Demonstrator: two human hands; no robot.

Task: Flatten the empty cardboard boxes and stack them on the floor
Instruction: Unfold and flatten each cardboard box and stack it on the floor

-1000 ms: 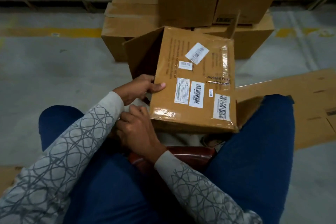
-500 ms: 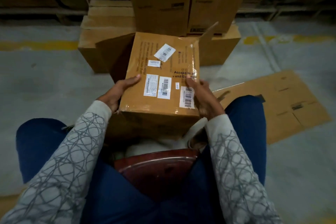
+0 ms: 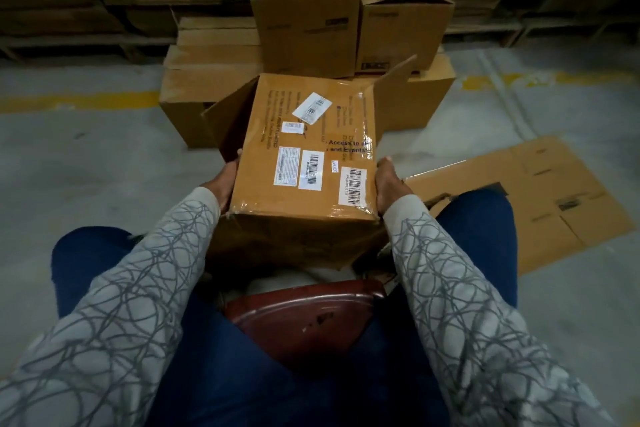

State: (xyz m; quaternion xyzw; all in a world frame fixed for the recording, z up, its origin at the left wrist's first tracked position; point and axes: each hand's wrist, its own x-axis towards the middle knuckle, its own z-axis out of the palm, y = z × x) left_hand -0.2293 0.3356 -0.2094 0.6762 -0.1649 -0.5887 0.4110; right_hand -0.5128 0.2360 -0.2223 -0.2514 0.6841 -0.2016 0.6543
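Note:
A taped cardboard box [image 3: 308, 163] with several barcode labels sits in front of my knees, its far flaps standing open. My left hand [image 3: 227, 182] presses against the box's left side, thumb tip at the top edge. On the opposite side my right hand [image 3: 386, 184] presses the same way. Most fingers of both hands are hidden behind the box walls. A flattened cardboard sheet [image 3: 554, 198] lies on the floor to the right.
Several upright open boxes [image 3: 308, 28] stand stacked behind the held box, on lower boxes [image 3: 194, 94]. More cardboard stacks line the back wall. I sit on a dark red stool [image 3: 304, 315]. Grey concrete floor [image 3: 86, 166] with a yellow line spreads on the left.
My right hand moved from the box's near left corner to its right side. The left hand slid from the top edge onto the left side. The box turned squarer to me.

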